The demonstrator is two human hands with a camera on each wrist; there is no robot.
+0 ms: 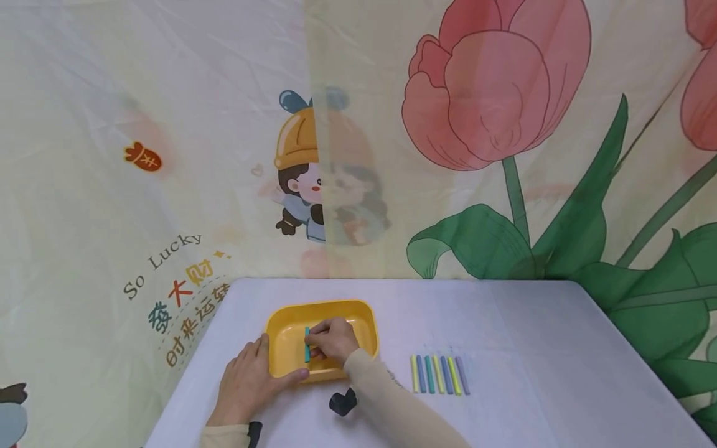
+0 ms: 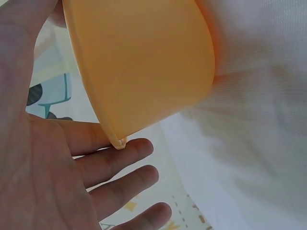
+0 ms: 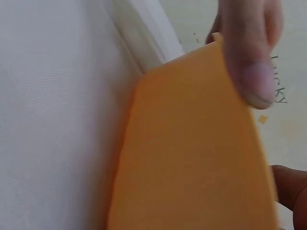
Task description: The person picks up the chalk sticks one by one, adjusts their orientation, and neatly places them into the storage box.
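Observation:
In the head view a yellow plastic tray [image 1: 365, 313] sits on the white table. Over its inside, my right hand [image 1: 335, 339] pinches a teal chalk stick [image 1: 307, 353] between thumb and fingers. Whether the stick touches the tray floor, I cannot tell. My left hand [image 1: 246, 379] rests against the tray's left side, thumb along the front rim. Seen from the left wrist, the fingers [image 2: 117, 163] lie straight and spread by a corner of the rim. To the right of the tray several chalk sticks [image 1: 439, 375] in yellow, blue, teal and purple lie in a row.
Faint bluish smudges mark the cloth [image 1: 442, 347] just behind the row of chalk. A black object [image 1: 343, 402] shows beside the right sleeve, in front of the tray. Behind the table hangs a printed curtain [image 1: 358, 261] with a large tulip.

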